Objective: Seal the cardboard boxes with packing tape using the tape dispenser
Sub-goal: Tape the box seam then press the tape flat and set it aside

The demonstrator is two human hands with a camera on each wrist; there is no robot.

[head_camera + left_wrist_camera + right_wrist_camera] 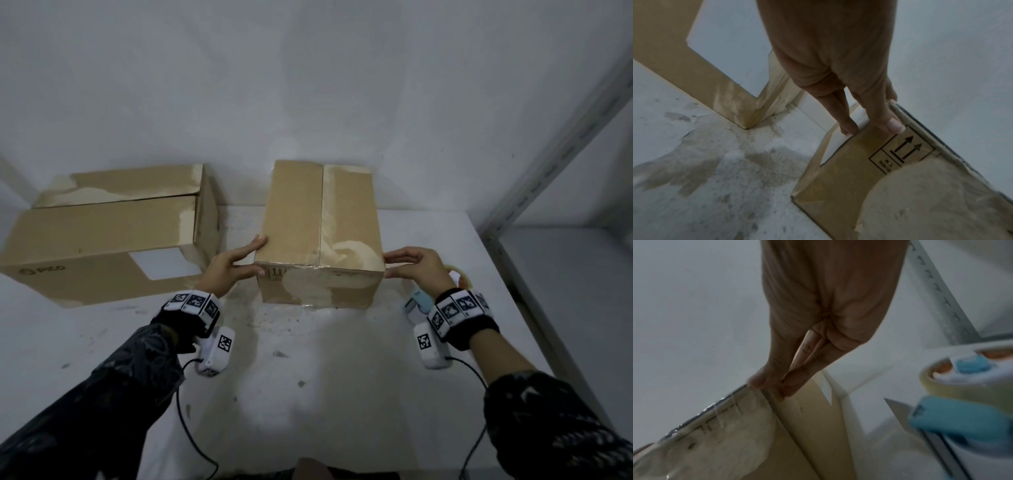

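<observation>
A closed cardboard box (318,219) stands mid-table, its top seam running away from me; torn paler patches mark its right half. My left hand (245,257) lies with straight fingers along the box's left side and the thumb on the front face (859,186) beside the printed arrows. My right hand (394,265) touches the box's near right top corner (715,443) with straight fingertips (785,392). The blue and white tape dispenser (416,303) lies on the table under my right wrist, with its tape roll (953,386) on it; no hand holds it.
A longer cardboard box (102,233) with a white label lies at the left, a hand's width from the middle box. The white table (308,377) is scuffed and stained. A grey slotted shelf post (548,164) rises at the right edge. A white wall is close behind.
</observation>
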